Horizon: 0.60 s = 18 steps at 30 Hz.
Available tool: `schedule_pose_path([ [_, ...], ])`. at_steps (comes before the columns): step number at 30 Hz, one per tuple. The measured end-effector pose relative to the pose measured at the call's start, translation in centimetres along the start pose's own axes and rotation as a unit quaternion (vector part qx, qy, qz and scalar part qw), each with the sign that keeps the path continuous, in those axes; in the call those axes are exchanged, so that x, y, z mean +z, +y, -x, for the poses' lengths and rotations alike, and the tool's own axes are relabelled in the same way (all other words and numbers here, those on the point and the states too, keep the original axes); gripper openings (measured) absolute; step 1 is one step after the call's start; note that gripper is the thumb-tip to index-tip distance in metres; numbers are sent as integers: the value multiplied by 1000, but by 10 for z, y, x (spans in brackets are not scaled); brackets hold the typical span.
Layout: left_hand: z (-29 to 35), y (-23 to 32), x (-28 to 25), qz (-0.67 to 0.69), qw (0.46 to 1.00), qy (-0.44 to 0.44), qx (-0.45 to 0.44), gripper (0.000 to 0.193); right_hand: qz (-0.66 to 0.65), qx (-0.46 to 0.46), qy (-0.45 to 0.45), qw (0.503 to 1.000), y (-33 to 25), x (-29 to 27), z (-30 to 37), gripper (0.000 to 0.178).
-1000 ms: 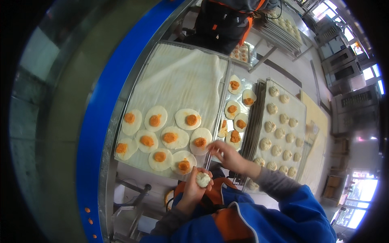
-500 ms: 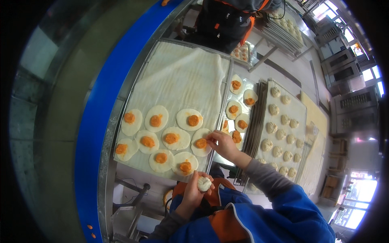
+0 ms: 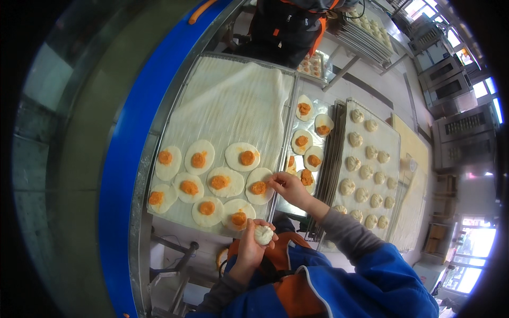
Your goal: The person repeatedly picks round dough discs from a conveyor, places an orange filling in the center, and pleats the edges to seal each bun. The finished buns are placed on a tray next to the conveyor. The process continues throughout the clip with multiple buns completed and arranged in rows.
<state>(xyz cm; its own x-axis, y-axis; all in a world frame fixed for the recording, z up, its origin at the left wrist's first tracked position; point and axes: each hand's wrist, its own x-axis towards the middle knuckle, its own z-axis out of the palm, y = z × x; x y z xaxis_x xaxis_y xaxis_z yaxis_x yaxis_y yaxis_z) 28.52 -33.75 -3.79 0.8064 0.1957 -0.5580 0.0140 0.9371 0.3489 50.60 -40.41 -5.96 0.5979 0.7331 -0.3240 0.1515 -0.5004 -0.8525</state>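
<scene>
A white pleated bun rests in my left hand, with the fingers curled round it, just off the near edge of the tray. My right hand pinches the right edge of a flat oval dough wrapper, which carries a lump of orange filling. That wrapper lies at the right side of a cloth-lined tray. Several other filled wrappers cover the near half of the same cloth. My fingertips hide the wrapper's right edge.
A blue belt runs along the left, with an orange strip at its far end. Right of the tray, more filled wrappers lie on a metal surface. Beyond stands a tray of pleated buns. Another person stands at the far end.
The orange strip on the belt has come further into view, and the orange bits at the near end have slid toward me. My left hand has tilted the bun slightly; my right hand keeps its place.
</scene>
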Motion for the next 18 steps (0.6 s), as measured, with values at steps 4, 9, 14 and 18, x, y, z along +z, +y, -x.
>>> schedule_pose_path([
  [4,-1,0,3,-2,1000,-1,3,50,73,-73,23,994,-3,7,-3,16],
  [9,-1,-2,4,-9,1000,14,-5,51,125,-74,62,987,2,17,-7,18],
  [14,-5,1,9,8,1000,18,10,51,-183,89,-43,978,-2,-3,4,19],
  [18,-11,5,27,-15,999,-19,48,52,-334,99,-158,924,-25,-34,45,14],
])
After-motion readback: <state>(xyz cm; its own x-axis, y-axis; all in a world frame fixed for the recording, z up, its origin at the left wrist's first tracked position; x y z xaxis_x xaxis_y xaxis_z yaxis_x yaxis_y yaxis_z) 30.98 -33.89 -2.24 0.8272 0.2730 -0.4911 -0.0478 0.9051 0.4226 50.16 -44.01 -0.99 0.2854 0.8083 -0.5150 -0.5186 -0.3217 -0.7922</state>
